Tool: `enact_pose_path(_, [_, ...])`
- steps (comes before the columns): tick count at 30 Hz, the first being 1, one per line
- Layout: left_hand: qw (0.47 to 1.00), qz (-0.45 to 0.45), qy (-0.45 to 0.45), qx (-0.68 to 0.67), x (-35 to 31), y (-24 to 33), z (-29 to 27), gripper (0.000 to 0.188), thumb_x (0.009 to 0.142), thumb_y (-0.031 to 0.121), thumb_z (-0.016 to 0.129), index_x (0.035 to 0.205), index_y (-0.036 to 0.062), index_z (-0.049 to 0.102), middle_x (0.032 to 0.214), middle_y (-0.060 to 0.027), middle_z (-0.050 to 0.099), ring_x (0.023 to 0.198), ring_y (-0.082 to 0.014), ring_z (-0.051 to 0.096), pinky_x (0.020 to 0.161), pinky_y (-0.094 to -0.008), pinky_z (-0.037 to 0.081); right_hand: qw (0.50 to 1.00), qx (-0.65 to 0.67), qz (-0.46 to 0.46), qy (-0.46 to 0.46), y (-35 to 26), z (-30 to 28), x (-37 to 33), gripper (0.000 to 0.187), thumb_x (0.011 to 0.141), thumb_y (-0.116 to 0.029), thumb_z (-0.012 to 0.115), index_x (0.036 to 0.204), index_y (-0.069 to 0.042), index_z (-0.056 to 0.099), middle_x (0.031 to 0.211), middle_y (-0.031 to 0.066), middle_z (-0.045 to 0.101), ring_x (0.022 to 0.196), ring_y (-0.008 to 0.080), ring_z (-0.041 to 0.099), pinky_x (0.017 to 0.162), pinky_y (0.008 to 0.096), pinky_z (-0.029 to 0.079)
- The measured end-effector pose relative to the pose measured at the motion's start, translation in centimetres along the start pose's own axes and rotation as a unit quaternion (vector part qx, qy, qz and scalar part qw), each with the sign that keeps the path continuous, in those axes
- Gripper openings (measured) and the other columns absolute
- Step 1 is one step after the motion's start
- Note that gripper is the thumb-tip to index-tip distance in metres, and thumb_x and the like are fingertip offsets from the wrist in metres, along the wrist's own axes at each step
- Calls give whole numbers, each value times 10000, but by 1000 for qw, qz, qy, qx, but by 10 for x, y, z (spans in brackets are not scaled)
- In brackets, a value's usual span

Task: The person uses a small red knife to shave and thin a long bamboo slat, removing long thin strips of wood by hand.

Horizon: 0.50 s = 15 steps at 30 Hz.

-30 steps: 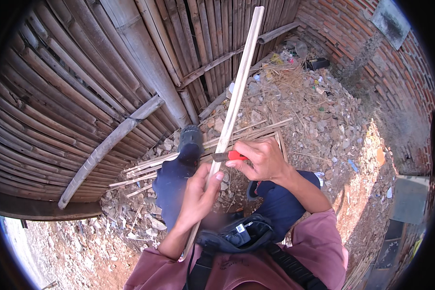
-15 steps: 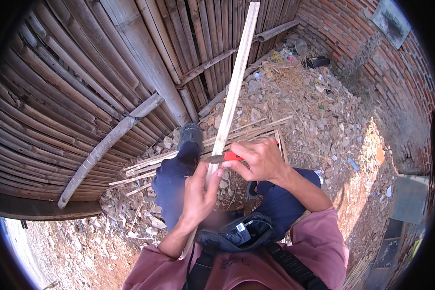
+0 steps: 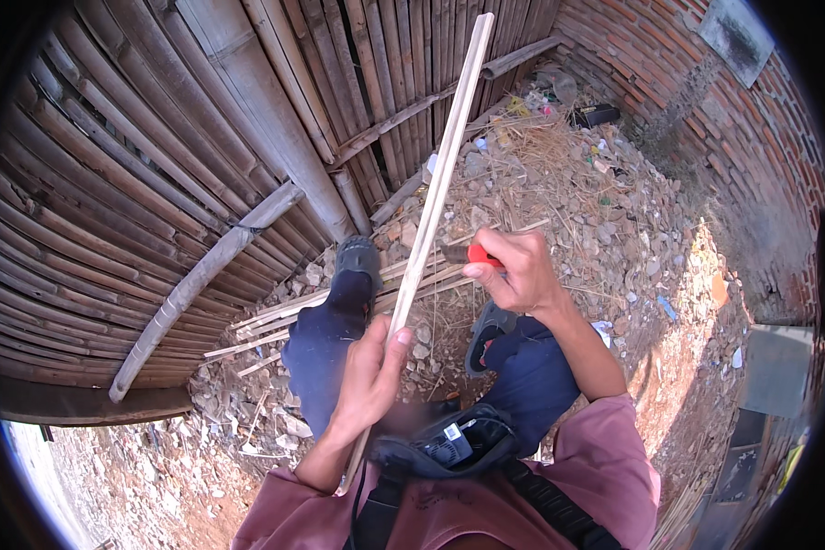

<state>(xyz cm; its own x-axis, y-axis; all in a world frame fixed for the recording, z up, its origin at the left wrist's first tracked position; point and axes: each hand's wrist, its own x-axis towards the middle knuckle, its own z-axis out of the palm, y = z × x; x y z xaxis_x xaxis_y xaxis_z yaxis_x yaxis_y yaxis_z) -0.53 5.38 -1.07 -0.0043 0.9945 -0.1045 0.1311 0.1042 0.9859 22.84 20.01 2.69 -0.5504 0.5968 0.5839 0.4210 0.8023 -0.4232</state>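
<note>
A long, pale strip of split bamboo or wood (image 3: 441,176) slants up and away from my lap. My left hand (image 3: 373,368) is closed around its lower part. To the right of the strip, my right hand (image 3: 521,268) grips the red handle of a knife (image 3: 485,257). The knife's dark blade points left toward the strip, with its tip close beside it; whether they touch I cannot tell. Below my left hand the strip's lower end runs past my wrist toward my waist.
More pale strips (image 3: 275,321) lie on the rubble between my shoes. A bamboo slat wall (image 3: 110,211) stands at left, with a brick wall (image 3: 632,55) at back right. A black pouch (image 3: 449,445) sits at my waist. Stones and litter cover the ground.
My right hand and the knife have moved right and slightly up, off the strip's face. The strip's far end has shifted slightly down; my left hand still holds it.
</note>
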Motion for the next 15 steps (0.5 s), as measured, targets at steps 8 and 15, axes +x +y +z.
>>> enact_pose_path(8, [999,42,7,34,-2,-2,3,190,1106,196,590,1057,16,619,643,-81,592,560,-168,569,551,-360,436,997,-4,-40,-70,-22,21,-7,429,945,-463,758,824,-73,628,644,101,618,533,319,622,496,418,469])
enact_pose_path(15, [990,86,43,104,-4,6,5,161,1088,173,613,1071,13,617,630,-126,616,535,-253,640,534,-390,456,996,-39,-40,-74,-27,22,-7,425,936,-468,765,817,-80,638,635,87,620,526,297,629,493,407,476])
